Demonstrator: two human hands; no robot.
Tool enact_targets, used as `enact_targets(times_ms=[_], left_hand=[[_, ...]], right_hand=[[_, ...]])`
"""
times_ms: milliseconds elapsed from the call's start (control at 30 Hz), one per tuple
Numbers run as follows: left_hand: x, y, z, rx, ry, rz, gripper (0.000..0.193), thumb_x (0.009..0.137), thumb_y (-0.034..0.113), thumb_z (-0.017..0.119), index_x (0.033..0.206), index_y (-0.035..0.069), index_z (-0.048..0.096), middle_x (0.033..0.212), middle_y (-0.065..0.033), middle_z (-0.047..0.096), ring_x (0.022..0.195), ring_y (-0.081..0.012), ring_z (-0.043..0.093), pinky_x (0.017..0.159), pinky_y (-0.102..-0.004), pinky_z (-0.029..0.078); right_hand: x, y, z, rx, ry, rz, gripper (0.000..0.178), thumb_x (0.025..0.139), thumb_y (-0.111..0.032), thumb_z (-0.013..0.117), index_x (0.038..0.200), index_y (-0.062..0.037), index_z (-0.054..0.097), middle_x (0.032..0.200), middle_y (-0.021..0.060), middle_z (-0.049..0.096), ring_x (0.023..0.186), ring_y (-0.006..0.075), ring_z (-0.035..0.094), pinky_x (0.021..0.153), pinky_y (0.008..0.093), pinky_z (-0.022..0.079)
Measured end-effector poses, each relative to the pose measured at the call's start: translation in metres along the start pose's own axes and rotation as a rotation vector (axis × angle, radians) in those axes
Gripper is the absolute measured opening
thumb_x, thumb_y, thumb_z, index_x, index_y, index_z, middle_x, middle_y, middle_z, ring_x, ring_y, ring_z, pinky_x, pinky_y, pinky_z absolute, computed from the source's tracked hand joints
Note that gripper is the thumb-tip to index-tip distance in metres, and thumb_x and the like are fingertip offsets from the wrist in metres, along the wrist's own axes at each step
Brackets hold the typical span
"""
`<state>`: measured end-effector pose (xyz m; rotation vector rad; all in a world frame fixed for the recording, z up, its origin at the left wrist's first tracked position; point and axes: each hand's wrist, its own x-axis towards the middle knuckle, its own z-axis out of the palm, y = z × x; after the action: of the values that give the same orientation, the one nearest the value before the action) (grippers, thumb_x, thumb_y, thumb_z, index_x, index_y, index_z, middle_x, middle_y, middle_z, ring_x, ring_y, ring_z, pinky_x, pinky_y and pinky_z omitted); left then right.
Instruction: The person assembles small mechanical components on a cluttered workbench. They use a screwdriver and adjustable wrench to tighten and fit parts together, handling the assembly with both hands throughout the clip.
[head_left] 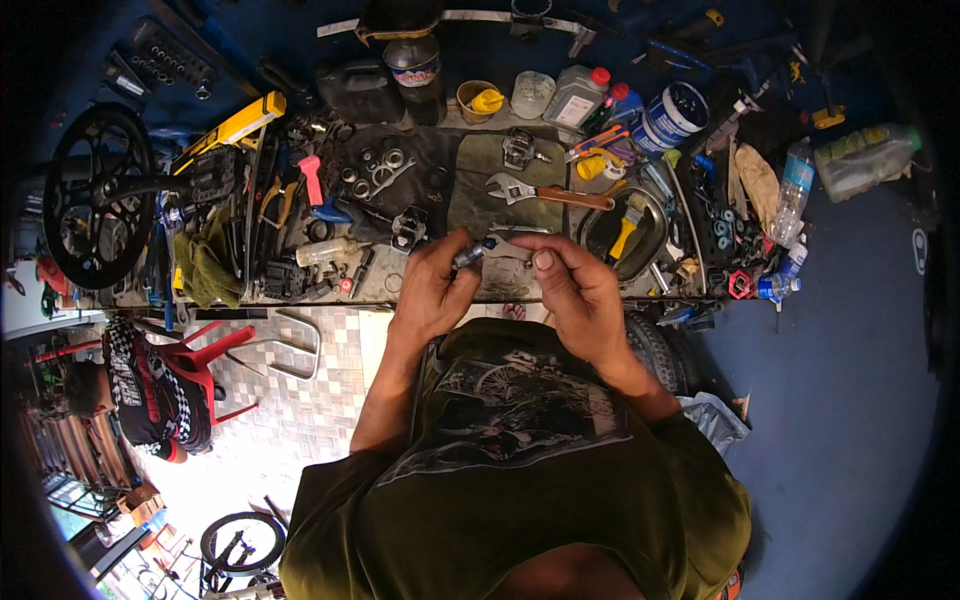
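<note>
Metal cylinder (pixel 467 257), judged stiff, light and possibly slippery, best held around its barrel, is grasped by the left hand (pixel 436 284) near the workbench (pixel 376 287) edge; a spanner (pixel 511 249) is held by the right hand (pixel 586 300).

The bench (pixel 372 290) lies in soft, fairly dim light, its darker clutter running together in shade. The strongest light shows below the bench and to its left, where the floor (pixel 245 470) burns out to white and loses its tile pattern. Right of the bench, a blue surface (pixel 840 400) looks evenly dull; behind the bench, shade deepens almost to black. Small glints sit on the adjustable wrench (pixel 548 194) upon the bench and a clear bottle (pixel 795 185) at its right end. At its front edge, the left hand (pixel 438 285) and right hand (pixel 583 300) look reasonably sharp. Fisheye distortion bows lines beyond the bench's ends, toward a black rim.
</note>
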<state>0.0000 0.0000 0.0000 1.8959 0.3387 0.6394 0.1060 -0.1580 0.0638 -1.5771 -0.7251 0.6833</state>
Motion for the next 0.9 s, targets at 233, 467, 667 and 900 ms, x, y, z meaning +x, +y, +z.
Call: enact_targets(times_ms=[233,467,667,900], left_hand=[[0.002,0.001,0.002,-0.001,0.005,0.021,0.01,0.076,0.005,0.053,0.084,-0.002,0.051,0.068,-0.0189,0.051,0.058,-0.0333,0.047,0.057,-0.0379,0.041],[0.0,0.0,0.0,-0.036,-0.023,-0.068,0.01,0.076,0.005,0.053,0.083,-0.003,0.05,0.068,-0.0192,0.05,0.058,-0.0326,0.045,0.057,-0.0378,0.04],[-0.004,-0.007,0.0,-0.091,0.023,-0.042,0.009,0.083,0.006,0.052,0.087,-0.002,0.052,0.064,-0.0126,0.049,0.057,-0.0179,0.044,0.055,-0.0322,0.039],[-0.016,-0.025,0.0,-0.307,0.084,-0.208,0.008,0.089,0.007,0.051,0.085,0.001,0.052,0.065,0.0016,0.045,0.061,-0.0059,0.038,0.054,-0.0255,0.033]], right_hand=[[0.004,-0.003,-0.004,-0.075,-0.058,-0.101,0.026,0.098,-0.015,0.054,0.116,0.003,0.06,0.087,0.0021,0.061,0.078,0.0062,0.051,0.07,0.0223,0.042],[0.011,-0.002,-0.012,-0.034,-0.166,0.001,0.025,0.094,-0.018,0.06,0.114,-0.003,0.061,0.099,0.0052,0.064,0.085,0.0074,0.056,0.074,0.0239,0.047],[0.017,0.005,-0.025,0.479,-0.014,0.171,0.017,0.096,-0.016,0.056,0.105,-0.0017,0.056,0.09,0.006,0.061,0.064,0.0118,0.051,0.054,0.0266,0.042],[0.041,0.026,-0.056,0.533,0.261,-0.024,0.016,0.095,-0.016,0.059,0.107,-0.0047,0.058,0.098,0.0046,0.059,0.078,0.0127,0.054,0.063,0.0277,0.045]])
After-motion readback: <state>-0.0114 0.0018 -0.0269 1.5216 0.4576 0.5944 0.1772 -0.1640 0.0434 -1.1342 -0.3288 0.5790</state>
